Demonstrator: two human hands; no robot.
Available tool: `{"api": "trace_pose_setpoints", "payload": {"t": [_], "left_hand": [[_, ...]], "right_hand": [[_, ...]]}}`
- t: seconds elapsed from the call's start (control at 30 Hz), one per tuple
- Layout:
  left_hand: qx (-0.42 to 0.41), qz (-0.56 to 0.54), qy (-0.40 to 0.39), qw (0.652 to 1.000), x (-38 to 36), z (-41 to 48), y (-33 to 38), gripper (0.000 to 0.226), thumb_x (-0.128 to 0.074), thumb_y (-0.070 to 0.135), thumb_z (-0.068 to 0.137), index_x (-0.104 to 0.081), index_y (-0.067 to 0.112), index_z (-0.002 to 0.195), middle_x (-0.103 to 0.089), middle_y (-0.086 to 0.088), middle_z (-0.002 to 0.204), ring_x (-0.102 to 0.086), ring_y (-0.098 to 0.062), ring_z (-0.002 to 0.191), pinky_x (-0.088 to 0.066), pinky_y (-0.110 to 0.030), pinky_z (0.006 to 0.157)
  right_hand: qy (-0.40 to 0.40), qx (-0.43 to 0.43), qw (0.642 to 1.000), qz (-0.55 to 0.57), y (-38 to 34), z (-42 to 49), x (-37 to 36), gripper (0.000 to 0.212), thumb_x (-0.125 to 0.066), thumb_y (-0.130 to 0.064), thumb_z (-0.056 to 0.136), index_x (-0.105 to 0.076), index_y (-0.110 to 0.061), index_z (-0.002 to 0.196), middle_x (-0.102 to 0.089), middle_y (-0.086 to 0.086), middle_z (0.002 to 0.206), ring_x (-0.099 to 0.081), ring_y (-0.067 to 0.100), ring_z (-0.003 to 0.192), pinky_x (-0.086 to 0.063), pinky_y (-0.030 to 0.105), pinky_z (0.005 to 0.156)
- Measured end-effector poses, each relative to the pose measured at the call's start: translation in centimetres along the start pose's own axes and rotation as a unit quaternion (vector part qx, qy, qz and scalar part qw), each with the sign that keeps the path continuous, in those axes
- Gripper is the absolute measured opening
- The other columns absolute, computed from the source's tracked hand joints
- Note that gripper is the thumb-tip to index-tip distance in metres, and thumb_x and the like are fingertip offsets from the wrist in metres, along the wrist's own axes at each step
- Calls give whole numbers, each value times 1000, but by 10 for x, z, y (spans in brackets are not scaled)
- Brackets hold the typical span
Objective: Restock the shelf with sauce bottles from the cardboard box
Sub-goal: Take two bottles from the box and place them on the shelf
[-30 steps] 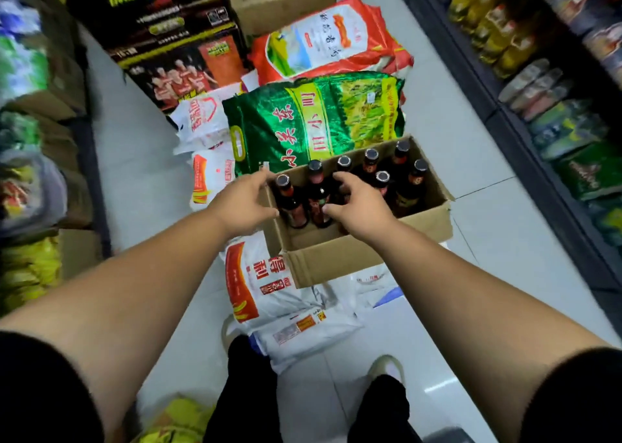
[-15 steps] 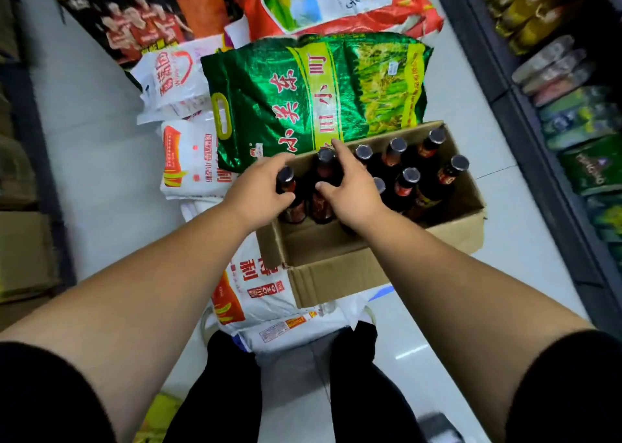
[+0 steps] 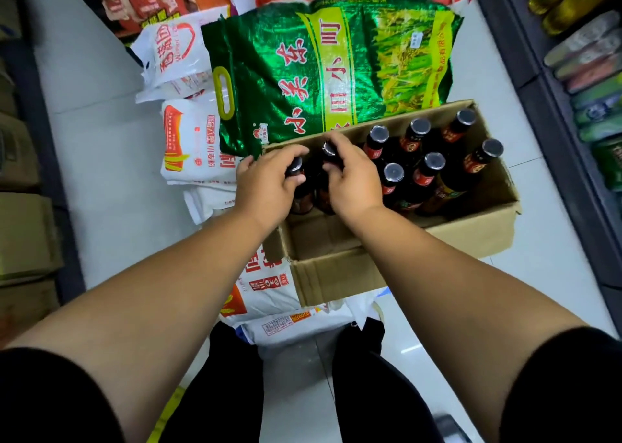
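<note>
An open cardboard box [image 3: 340, 274] rests on flour sacks on the floor. Inside stand several dark sauce bottles [image 3: 425, 170] with black caps and red neck labels. My left hand [image 3: 266, 186] is wrapped round the neck of the leftmost bottle [image 3: 301, 198]. My right hand [image 3: 353, 176] grips the neck of the bottle [image 3: 323, 193] beside it. Both bottles still stand inside the box, at its left end. The near half of the box holds nothing.
A green rice bag [image 3: 330, 68] lies just behind the box, white flour sacks [image 3: 192, 143] to its left and under it. Dark shelving [image 3: 579, 72] with packaged goods runs along the right. Cartons [image 3: 23, 207] line the left. White tiled floor lies on both sides.
The camera has come closer and lower over the box. Both hands have closed tighter round the necks of the two leftmost bottles; the bottles stay in place.
</note>
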State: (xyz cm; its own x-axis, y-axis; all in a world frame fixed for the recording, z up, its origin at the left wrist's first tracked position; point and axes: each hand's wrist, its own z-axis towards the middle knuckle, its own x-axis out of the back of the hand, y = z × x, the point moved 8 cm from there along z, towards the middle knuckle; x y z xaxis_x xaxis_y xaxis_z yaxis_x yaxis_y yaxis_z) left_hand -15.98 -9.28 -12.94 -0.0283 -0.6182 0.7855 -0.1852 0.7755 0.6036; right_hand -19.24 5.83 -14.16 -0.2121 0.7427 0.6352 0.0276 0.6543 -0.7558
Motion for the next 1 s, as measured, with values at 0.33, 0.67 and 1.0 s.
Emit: {"api": "trace_pose_setpoints", "payload": {"t": [0.33,0.67,1.0], "left_hand": [[-70,-68,-30,995,98,-24,60,46,-67,22,87,-55,34,129,-63,0,122,-59,-24,109,-49,-40,90],[-153,-77,-9,985,282,-55,139,46,-67,22,89,-55,36,130,-60,3,127,-55,-19,112,-43,-27,85],[-76,-41,143,986,458,-133,104,47,-71,22,82,-57,41,123,-65,2,120,-60,-25,101,-44,-29,79]], "right_hand": [[70,18,997,-23,-93,-60,87,48,-62,-9,90,-58,-27,135,-67,4,125,-61,27,115,-49,38,97],[142,41,989,-26,-269,-126,184,49,-65,-13,91,-55,-34,134,-67,-6,128,-62,22,116,-47,29,93],[68,199,977,-17,-435,-161,171,50,-66,-9,88,-59,-31,133,-67,-1,127,-60,23,118,-44,28,96]]}}
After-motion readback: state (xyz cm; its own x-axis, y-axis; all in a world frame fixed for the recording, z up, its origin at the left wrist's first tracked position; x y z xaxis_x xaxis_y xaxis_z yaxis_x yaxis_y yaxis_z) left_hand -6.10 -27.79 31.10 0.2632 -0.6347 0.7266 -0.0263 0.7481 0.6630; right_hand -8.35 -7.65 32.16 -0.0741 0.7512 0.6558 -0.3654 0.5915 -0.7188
